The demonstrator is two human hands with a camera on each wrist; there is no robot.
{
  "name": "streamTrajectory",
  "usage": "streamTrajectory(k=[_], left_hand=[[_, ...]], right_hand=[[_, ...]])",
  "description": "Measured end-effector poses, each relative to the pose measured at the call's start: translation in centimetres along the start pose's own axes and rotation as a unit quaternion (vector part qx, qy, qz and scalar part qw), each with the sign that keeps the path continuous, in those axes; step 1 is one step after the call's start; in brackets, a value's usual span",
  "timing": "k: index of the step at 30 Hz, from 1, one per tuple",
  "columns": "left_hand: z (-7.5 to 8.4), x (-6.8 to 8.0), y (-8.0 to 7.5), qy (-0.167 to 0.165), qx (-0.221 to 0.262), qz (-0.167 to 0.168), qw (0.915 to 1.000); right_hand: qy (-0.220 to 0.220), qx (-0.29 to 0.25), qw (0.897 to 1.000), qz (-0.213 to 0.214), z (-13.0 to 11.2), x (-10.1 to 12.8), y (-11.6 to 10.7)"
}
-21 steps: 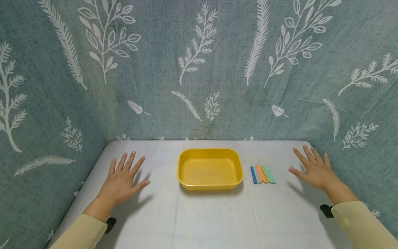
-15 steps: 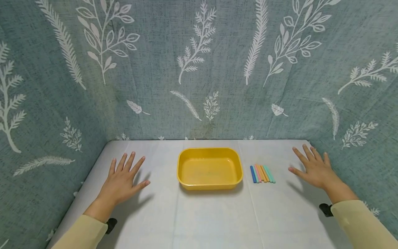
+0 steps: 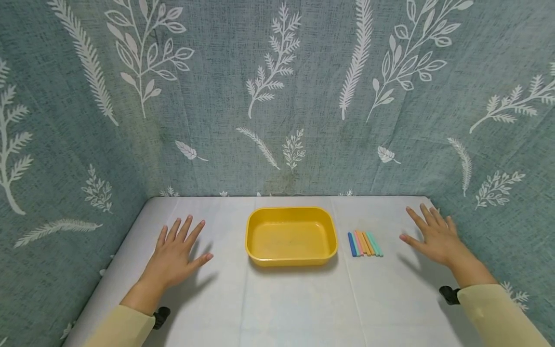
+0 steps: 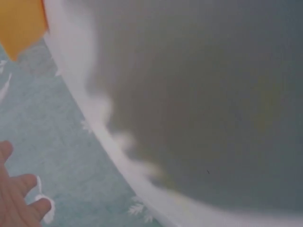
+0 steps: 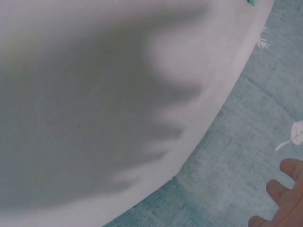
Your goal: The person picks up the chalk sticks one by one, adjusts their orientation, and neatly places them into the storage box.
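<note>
My left hand hovers over the left side of the table with its fingers spread, holding nothing. At the right, my right hand is likewise raised and spread, with its shadow below. Between them sits a yellow rectangular tray, with nothing seen inside. Just right of the tray lies a row of several coloured chalk sticks in blue, teal, pink and orange; my right hand is nearest to them, apart. Part of the tray shows in the left wrist view. A teal chalk tip enters the right wrist view.
A white cloth covers the table. Blue-green fabric with white leaf prints rises behind it and along both sides. A dark wrist camera sits under the left wrist, and another under the right.
My left hand has shifted slightly right and toward me. The right hand has drifted a little left. The head view has moved slightly; the tray and chalk sticks lie as before.
</note>
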State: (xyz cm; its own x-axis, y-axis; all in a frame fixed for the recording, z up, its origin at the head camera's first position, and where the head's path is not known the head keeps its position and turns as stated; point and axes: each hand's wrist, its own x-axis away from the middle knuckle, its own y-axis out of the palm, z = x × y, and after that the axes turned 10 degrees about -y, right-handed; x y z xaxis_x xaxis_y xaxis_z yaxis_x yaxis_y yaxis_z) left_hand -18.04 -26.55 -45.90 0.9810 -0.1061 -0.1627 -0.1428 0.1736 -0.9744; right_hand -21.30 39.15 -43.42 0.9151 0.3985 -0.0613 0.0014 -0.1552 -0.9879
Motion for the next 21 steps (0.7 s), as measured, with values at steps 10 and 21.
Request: streamTrajectory(k=[10,21], left_hand=[[1.4,0.2,0.4,-0.001,0.036,-0.003,0.9994],[2.7,0.2,1.1,0.001,0.111,-0.013,0.9938]], right_hand=[[-0.003,-0.03,1.0,-0.001,-1.4,-0.2,0.5],[-0.007,-0.073,0.997,0.013,-2.4,-0.6,1.3]])
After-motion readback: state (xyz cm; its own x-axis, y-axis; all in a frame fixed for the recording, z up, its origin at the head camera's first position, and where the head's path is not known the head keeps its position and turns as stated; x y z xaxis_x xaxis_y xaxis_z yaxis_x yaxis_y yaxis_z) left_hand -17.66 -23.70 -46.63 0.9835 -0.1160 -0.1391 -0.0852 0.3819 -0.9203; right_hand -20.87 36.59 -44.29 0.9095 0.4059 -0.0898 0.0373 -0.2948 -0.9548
